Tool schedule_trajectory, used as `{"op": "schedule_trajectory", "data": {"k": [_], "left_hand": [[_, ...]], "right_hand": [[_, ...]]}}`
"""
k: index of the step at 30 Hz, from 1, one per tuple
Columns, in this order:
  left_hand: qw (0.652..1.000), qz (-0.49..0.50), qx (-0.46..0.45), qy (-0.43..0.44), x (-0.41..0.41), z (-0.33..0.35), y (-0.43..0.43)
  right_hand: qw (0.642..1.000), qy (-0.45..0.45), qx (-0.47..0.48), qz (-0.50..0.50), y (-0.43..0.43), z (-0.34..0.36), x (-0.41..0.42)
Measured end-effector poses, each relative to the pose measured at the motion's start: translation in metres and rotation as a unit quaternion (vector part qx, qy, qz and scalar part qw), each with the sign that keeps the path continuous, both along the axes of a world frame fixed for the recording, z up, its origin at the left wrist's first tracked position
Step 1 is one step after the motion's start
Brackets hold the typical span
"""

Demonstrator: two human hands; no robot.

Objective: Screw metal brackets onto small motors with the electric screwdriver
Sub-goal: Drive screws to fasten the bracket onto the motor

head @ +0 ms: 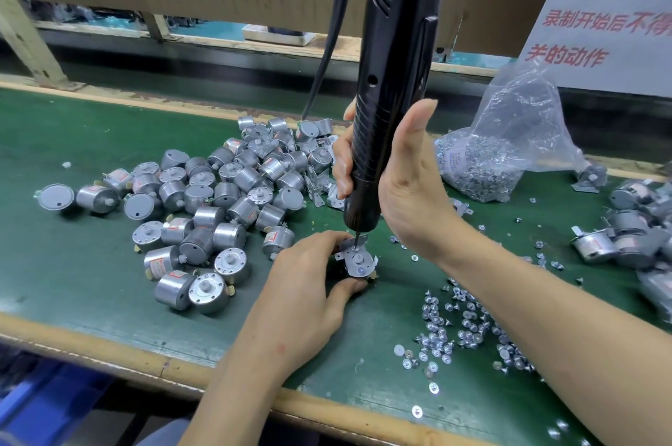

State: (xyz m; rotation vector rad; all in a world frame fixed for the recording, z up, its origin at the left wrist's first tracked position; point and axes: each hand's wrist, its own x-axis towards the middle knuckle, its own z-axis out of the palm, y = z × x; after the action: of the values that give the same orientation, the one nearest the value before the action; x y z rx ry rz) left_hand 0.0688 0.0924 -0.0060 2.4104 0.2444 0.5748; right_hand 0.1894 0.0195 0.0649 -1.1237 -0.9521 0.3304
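Note:
My right hand (pixel 402 187) grips the black electric screwdriver (pixel 391 81), held upright. Its bit touches the far side of a metal bracket (pixel 358 256) that lies on top of a small silver motor. My left hand (pixel 309 285) holds that motor on the green mat, fingers and thumb curled round its sides, so the motor body is mostly hidden. A second screw head shows on the bracket's near side. Loose screws (pixel 462 329) lie scattered to the right of the motor.
A heap of bare motors (pixel 218 198) covers the mat (pixel 91 263) to the left. A clear bag of screws (pixel 509 154) stands at the back right. Motors with brackets (pixel 625 227) pile up at the right edge. The screwdriver's cable (pixel 327 45) hangs behind.

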Motion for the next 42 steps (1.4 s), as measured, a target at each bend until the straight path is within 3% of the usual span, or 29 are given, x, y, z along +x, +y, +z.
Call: {"op": "schedule_trajectory", "data": {"k": [19,25,28,30,32,34,36,38,42], "left_hand": [[1.0,-0.005,-0.003,-0.001,0.0,0.003,-0.003],[1.0,-0.03,0.002,0.0,0.0,0.001,-0.002],[1.0,-0.017,0.0,0.006,-0.001,0.002,0.0],[0.998,-0.02,-0.052,-0.009,-0.005,0.008,-0.006],[0.974,-0.057,-0.217,-0.042,-0.009,0.022,-0.024],[0.904,-0.122,-0.402,-0.075,-0.008,0.041,-0.049],[0.842,-0.178,-0.506,-0.062,-0.002,0.057,-0.078],[0.809,-0.203,-0.551,-0.036,0.013,0.069,-0.109],[0.787,-0.18,-0.59,-0.005,0.068,0.094,-0.163]], "right_hand": [[0.999,0.007,0.006,-0.052,0.002,-0.001,-0.006],[0.995,0.066,0.034,0.063,-0.006,0.008,0.009],[0.996,0.055,0.041,0.057,-0.013,0.02,0.024],[0.998,0.051,0.032,0.016,-0.017,0.023,0.032],[0.998,0.049,0.018,-0.03,-0.019,0.023,0.039],[0.997,0.051,0.008,-0.065,-0.02,0.023,0.042],[0.996,0.051,0.002,-0.077,-0.017,0.021,0.04],[0.996,0.053,-0.002,-0.069,-0.015,0.015,0.034],[0.997,0.048,-0.031,-0.048,-0.013,0.006,0.026]]}}
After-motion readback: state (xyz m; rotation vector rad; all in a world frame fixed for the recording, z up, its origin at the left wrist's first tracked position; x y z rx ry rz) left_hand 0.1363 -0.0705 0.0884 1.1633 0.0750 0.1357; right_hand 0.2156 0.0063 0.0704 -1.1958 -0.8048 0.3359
